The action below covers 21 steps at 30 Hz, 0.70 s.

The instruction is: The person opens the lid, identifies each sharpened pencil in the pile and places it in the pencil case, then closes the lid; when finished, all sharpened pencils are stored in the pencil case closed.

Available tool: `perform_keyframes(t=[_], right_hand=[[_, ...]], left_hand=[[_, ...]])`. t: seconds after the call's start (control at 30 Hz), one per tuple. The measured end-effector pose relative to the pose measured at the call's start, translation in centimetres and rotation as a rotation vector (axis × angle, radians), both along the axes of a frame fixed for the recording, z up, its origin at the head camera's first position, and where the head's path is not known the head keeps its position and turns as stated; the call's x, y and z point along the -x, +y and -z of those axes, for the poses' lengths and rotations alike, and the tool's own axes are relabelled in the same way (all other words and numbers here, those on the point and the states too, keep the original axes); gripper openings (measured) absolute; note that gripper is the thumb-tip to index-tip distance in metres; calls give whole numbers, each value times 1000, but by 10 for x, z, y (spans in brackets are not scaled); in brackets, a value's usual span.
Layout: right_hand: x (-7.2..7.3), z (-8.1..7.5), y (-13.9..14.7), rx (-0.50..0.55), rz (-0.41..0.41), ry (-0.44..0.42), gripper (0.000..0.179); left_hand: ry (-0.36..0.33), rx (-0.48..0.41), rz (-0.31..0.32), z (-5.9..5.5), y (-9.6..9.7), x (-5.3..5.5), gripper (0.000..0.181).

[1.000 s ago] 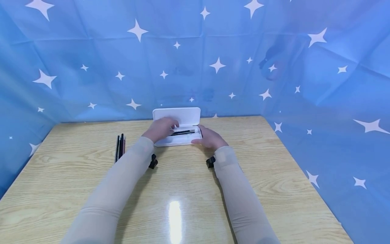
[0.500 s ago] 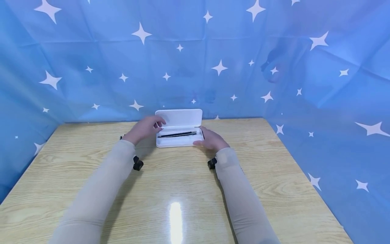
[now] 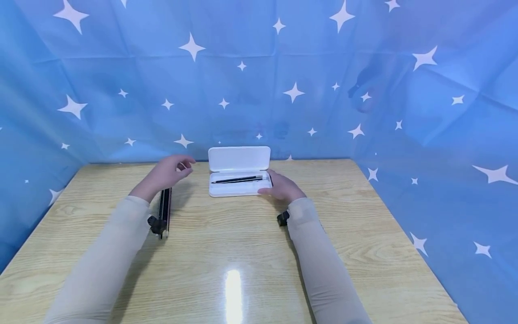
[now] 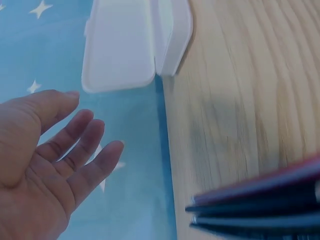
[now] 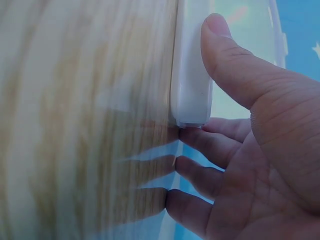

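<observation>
A white pencil case (image 3: pixel 222 191) stands with its lid (image 3: pixel 239 159) raised at the back of the table. Inside its tray lie a few slim pencils (image 3: pixel 238 179), dark with pale ends. My right hand (image 3: pixel 283 185) holds the case's right end, thumb along the front side and the other fingers around the end. Left of the case, my left hand (image 3: pixel 166 173) hovers with nothing in it, fingers loosely bent and spread in the left wrist view. Beneath that wrist lies a bundle of dark pencils (image 3: pixel 166 204), one reddish, partly covered by the arm.
The wooden table (image 3: pixel 259 252) reaches back to a blue curtain with white stars (image 3: pixel 243 103). A bright light reflection (image 3: pixel 233 292) shows near the front. A black wrist device (image 3: pixel 157 224) overlaps the bundle in the head view.
My left hand has moved out of the pencil case and away to the left, over the loose bundle. The pencils in the tray now show fully. The right hand stays at the case.
</observation>
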State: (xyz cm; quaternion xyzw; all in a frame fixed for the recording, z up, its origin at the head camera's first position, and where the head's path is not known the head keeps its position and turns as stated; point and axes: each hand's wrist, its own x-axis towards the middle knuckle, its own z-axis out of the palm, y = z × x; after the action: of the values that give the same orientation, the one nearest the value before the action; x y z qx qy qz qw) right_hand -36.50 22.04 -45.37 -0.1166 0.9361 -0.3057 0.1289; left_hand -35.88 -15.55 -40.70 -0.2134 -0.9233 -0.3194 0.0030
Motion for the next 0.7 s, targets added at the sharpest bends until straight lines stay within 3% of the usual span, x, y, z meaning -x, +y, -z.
perform_keyframes(t=[0.3, 0.7], right_hand=[[1, -1, 1, 13, -4, -11, 82], [2, 1, 1, 20, -18, -10, 80]], left_hand=[[-39, -51, -74, 5, -32, -14, 35], [-144, -124, -53, 13, -40, -29, 49]])
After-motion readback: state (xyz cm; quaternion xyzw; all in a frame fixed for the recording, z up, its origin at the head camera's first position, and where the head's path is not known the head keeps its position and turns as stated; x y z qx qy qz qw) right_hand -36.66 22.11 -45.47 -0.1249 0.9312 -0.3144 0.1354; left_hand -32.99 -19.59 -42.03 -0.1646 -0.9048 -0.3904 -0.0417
